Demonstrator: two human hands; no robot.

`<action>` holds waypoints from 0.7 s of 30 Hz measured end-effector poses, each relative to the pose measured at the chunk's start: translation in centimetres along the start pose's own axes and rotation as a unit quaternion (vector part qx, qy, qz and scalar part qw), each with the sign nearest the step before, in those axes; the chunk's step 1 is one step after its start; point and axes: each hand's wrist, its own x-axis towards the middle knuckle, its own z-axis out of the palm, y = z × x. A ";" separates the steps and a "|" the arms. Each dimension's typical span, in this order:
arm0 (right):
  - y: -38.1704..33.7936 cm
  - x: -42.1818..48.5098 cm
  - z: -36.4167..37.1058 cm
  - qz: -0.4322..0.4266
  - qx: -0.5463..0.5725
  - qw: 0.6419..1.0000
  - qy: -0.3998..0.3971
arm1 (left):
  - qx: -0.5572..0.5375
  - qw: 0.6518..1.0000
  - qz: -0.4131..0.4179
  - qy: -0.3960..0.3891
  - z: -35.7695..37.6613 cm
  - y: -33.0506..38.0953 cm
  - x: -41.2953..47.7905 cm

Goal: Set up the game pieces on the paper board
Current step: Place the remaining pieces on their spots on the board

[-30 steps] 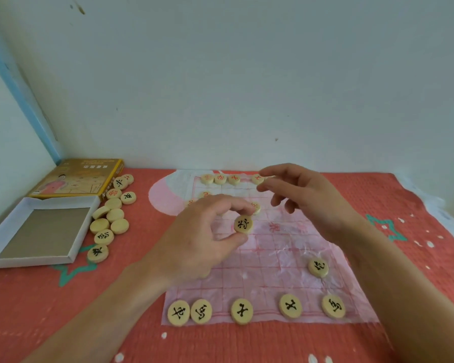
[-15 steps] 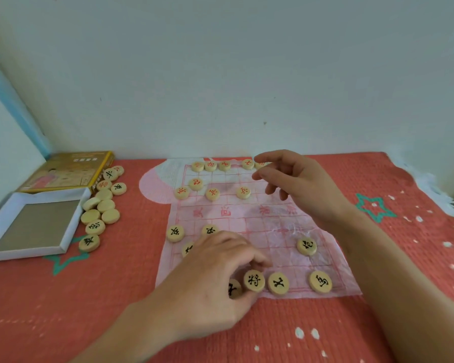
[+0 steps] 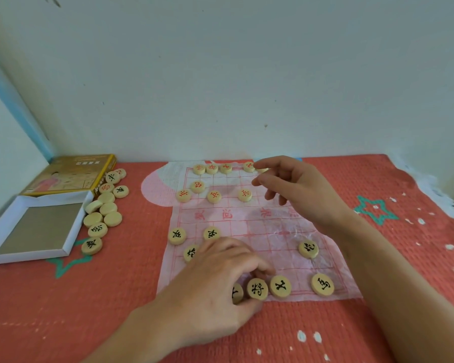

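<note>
Since a second ago, the left hand [image 3: 215, 284] has been brought from the middle of the board [image 3: 268, 231] down to its near edge, low in the frame, and the disc [image 3: 257, 289] has come with it. That disc is pinched between the thumb and curled fingers and lies flat in the near row, just beside a black-marked neighbour [image 3: 280, 286] on its right. Another piece on its left is half hidden by the hand.

The right hand [image 3: 294, 189] is held over the far row at upper centre, thumb and forefinger parted and the other fingers loosely curled. A far piece [image 3: 262, 169] shows just under the forefinger, and whether it is gripped cannot be told.

Red pieces [image 3: 214, 197] are lined along the far edge and in the rows below it. A pile [image 3: 102, 210] of loose pieces is seen at the left of the frame, beside a white tray [image 3: 37, 226] and a yellow lid [image 3: 68, 174], all on a red cloth [image 3: 63, 310].
</note>
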 end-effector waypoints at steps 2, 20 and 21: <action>0.0 0.0 0.0 0.000 -0.004 1.000 0.001 | 0.000 1.000 0.000 0.003 0.0 -0.1 0.0; -1.1 1.0 1.3 0.007 -0.074 0.996 -0.049 | -0.166 0.962 -0.045 0.214 -5.7 -4.2 0.7; -1.2 1.2 1.6 0.005 -0.090 0.994 -0.057 | -0.153 0.962 -0.049 0.222 -6.1 -4.7 0.8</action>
